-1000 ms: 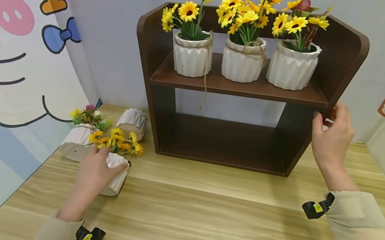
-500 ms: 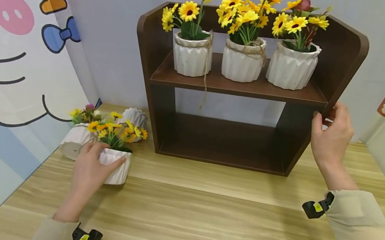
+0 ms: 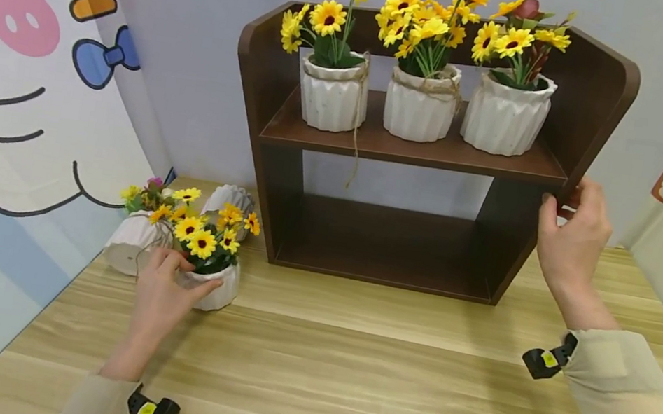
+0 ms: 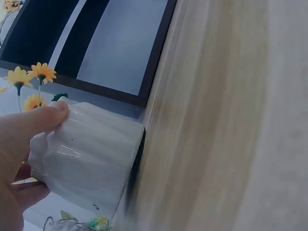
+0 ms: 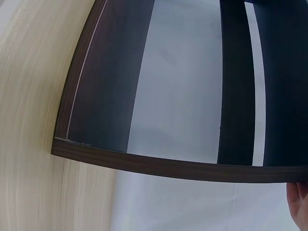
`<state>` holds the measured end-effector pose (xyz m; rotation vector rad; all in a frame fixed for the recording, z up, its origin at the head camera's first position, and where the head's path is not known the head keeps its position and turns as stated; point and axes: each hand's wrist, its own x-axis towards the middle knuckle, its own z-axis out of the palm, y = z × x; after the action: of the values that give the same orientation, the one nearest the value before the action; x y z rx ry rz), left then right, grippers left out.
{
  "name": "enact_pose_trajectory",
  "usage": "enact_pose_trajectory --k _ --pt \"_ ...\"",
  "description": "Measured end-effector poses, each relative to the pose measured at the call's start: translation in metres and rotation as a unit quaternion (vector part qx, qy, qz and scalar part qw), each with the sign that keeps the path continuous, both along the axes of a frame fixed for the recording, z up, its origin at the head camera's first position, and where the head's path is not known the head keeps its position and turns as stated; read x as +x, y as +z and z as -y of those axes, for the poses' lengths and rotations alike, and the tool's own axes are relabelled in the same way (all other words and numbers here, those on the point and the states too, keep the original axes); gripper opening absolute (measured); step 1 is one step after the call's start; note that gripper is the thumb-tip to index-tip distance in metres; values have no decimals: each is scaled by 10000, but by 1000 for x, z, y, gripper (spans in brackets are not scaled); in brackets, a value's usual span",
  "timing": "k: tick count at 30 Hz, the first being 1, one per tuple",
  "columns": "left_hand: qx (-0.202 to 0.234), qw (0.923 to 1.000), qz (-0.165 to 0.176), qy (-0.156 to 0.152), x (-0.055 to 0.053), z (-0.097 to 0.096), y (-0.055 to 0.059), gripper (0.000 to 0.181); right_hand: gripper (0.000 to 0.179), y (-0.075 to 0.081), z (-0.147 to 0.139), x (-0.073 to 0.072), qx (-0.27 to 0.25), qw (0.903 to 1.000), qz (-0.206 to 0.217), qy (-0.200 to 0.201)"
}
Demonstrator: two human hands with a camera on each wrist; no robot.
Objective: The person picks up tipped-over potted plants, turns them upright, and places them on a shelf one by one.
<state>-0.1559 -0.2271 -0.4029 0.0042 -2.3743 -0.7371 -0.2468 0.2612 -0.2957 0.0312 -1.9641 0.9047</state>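
Note:
My left hand (image 3: pixel 165 300) pinches the rim of a white fluted flowerpot (image 3: pixel 221 290) with yellow artificial daisies (image 3: pixel 203 235). In the left wrist view the thumb lies on the outside of this pot (image 4: pixel 89 154), and a dark wedge shows between its base and the table. At the side of the dark brown two-tier shelf (image 3: pixel 402 157), my right hand (image 3: pixel 576 234) grips the right panel. The thumb is on the front edge and the other fingers go behind, partly hidden. Only a bit of that hand (image 5: pixel 299 202) enters the right wrist view.
Three white pots with yellow flowers, the middle one (image 3: pixel 419 110) among them, stand on the upper tier. To the left, a flowering pot (image 3: pixel 131 246) and a greyish-white pot (image 3: pixel 229 203) lie tipped on the wooden table (image 3: pixel 346 372). Cartoon-printed walls (image 3: pixel 6 119) border the table.
The daisy pot, tilted at first, has been raised more upright and moved slightly away and to the right by my left hand. My right hand stays on the shelf.

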Motion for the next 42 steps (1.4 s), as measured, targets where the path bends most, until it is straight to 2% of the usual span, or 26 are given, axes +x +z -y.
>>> enact_pose_trajectory --k 4,10,18,21,24,27,31,37,42 --pt "196 9997 154 21 0 5 -2 43 29 -1 0 0 23 10000 -10 19" --pt "372 9962 784 85 0 10 0 43 27 0 -1 0 -2 9999 -93 -55" --pt "478 9919 1173 133 0 -1 9 64 27 1 -2 1 -3 9999 -81 -90" --pt "644 9888 1307 315 2 -12 13 75 27 1 -2 1 1 9999 -67 -86" --pt "891 9863 1270 567 3 -24 14 86 27 1 -2 1 4 9999 -75 -81" --pt "746 9867 1203 801 2 -34 11 88 27 1 -2 1 2 9999 -80 -72" --pt "593 9822 1390 1119 -2 -45 6 94 27 1 -1 1 9 10000 -43 -44" --pt "1081 9692 1709 1405 -13 -50 1 102 26 1 0 0 -16 10000 -64 -1" --pt "1468 9618 1569 1695 -19 -47 -1 107 26 0 0 -1 -10 10000 -94 27"
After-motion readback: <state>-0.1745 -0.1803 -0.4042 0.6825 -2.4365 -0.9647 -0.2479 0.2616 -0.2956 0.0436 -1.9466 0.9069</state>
